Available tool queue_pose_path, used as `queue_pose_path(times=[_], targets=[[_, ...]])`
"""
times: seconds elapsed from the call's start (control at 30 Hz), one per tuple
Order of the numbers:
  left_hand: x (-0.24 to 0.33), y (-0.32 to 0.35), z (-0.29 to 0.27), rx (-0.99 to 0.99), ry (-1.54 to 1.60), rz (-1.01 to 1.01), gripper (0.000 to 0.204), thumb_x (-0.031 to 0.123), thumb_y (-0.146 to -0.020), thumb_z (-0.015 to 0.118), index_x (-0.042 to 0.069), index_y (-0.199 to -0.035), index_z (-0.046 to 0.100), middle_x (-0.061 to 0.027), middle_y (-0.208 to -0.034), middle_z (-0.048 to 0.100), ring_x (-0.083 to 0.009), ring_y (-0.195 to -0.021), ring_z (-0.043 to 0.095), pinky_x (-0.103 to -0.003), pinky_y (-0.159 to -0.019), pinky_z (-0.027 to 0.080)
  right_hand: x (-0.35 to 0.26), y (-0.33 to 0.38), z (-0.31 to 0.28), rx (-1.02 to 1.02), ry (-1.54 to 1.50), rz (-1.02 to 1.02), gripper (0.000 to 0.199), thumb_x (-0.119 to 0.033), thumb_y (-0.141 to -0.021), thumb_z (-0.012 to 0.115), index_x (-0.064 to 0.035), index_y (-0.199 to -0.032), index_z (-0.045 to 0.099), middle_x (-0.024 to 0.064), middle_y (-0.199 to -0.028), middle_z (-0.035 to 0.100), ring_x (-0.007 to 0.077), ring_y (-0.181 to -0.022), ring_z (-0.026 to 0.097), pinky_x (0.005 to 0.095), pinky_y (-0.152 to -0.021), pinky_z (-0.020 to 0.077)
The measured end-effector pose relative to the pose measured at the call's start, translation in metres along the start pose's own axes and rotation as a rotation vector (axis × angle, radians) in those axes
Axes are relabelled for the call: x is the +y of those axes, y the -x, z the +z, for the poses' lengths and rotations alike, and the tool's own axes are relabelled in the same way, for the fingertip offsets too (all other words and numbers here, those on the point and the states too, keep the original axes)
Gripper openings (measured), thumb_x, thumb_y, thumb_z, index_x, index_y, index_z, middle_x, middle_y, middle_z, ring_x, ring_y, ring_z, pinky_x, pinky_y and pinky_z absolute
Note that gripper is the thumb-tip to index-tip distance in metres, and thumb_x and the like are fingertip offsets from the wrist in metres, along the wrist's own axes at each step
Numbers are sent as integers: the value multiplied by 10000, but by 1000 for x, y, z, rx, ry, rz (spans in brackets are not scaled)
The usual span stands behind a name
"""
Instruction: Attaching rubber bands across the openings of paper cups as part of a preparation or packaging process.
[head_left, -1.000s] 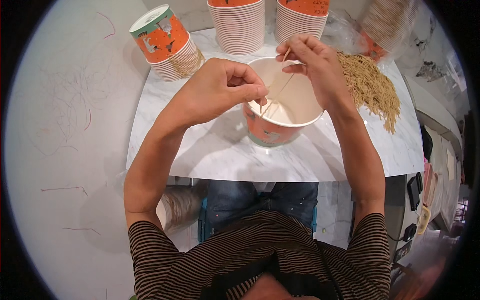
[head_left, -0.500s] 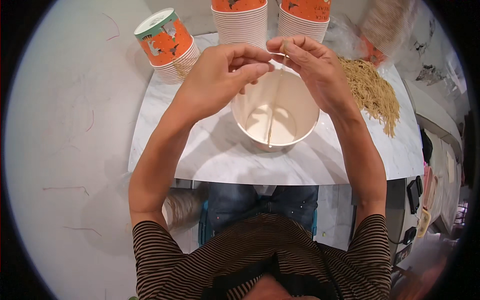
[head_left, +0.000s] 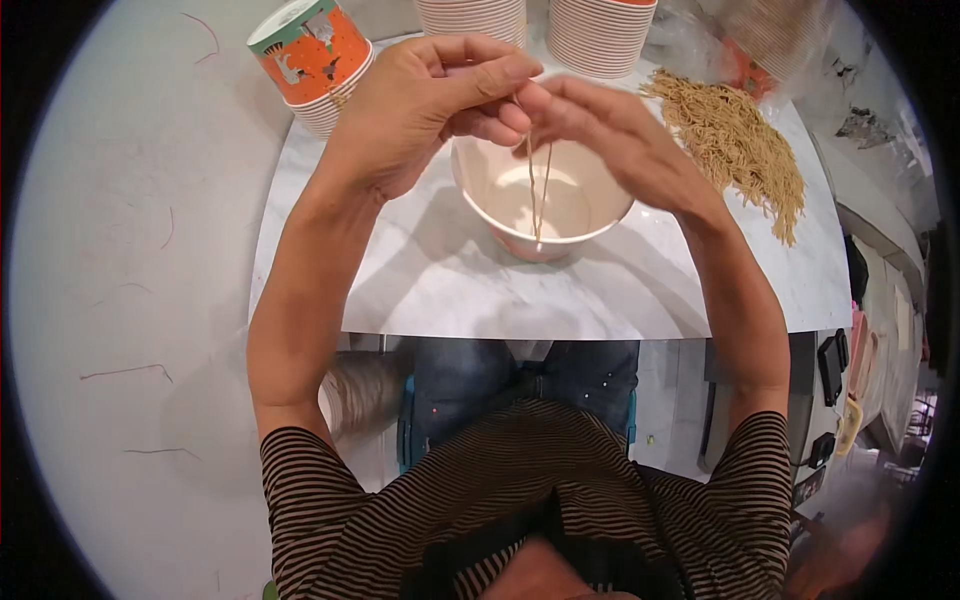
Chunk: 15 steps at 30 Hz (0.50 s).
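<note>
A white-lined paper bucket (head_left: 478,195) stands on the marble-patterned table, its open mouth tilted toward me. A thin tan cord (head_left: 533,190) passes at the bucket's near rim, and its two strands rise to my fingertips. My left hand (head_left: 430,105) is closed, pinching the cord between thumb and fingers above the bucket. My right hand (head_left: 620,140), slightly blurred, meets the left fingertips, its fingers pressed together around the other strand. The exact crossing of the strands is hidden by the fingers.
A heap of cut tan cords (head_left: 740,150) lies on the table (head_left: 420,290) at the right. Behind the bucket are stacks of nested buckets (head_left: 600,40). An orange and green bucket stack (head_left: 315,60) leans at the far left. Plastic-wrapped buckets (head_left: 775,45) stand at the far right.
My hands have come together, with the left now pinching the cord. Two separate strands show where they nearly overlapped before. The whole scene has shifted upward in view.
</note>
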<state>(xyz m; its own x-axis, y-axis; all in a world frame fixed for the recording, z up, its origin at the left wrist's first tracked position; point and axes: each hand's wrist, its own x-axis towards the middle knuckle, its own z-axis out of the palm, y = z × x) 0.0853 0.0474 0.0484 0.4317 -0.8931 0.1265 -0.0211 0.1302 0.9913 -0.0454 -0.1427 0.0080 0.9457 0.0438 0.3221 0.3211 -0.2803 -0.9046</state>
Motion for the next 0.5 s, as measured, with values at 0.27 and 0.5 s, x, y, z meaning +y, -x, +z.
queue_pose_path(times=[0.27,0.5], targets=[[-51,7,8,154,-529,297,140,94,-1027,644,-34,-1041,702,-90,-855,768,-121,-765,745,-260,-663,590,-13,18,1,-155,437,135,254,-238,-1076,556,-38,-1043,709,119,-789,643,222,-732,623,388,-681,483],[-48,14,21,269,-687,255,134,110,-1026,637,6,-942,650,-65,-775,755,-165,-567,694,-306,-524,514,-30,37,-17,-77,461,-83,174,-167,-895,793,-38,-1002,744,92,-830,652,211,-745,608,325,-684,479]])
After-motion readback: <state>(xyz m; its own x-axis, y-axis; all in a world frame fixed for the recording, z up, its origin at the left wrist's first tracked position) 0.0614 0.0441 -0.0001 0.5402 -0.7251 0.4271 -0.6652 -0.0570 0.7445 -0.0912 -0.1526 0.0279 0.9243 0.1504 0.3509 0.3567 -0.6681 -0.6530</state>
